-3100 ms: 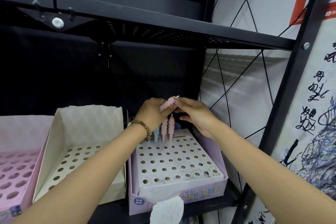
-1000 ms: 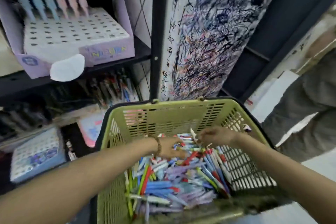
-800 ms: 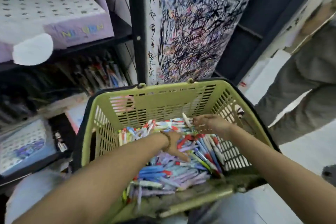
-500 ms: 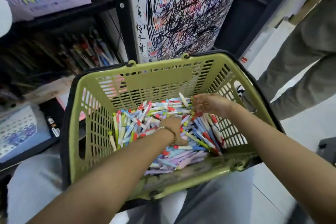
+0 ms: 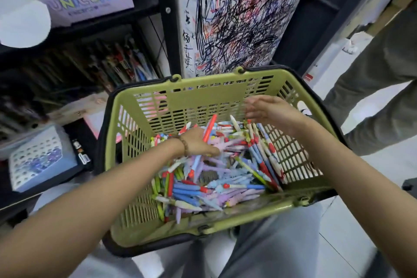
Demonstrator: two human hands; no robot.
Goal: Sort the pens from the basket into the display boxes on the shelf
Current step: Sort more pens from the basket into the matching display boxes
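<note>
Basket [image 5: 158, 106]: green plastic, on my lap, in the middle of the scene.
Pens [image 5: 216, 178]: many colours, piled loose on the basket floor.
Left hand [image 5: 198, 142]: down in the pile, fingers closed around a red pen [image 5: 208, 128] that points up to the far side.
Right hand [image 5: 268, 108]: above the pens near the far right wall, fingers apart, holding nothing.
Display box [image 5: 90, 0]: purple, on the shelf [image 5: 144, 10] at far left.

Both forearms reach forward and down. The left hand [image 5: 198, 142], palm down, has its fingers curled closed; the right hand [image 5: 268, 108] hovers higher, fingers loosely spread.
</note>
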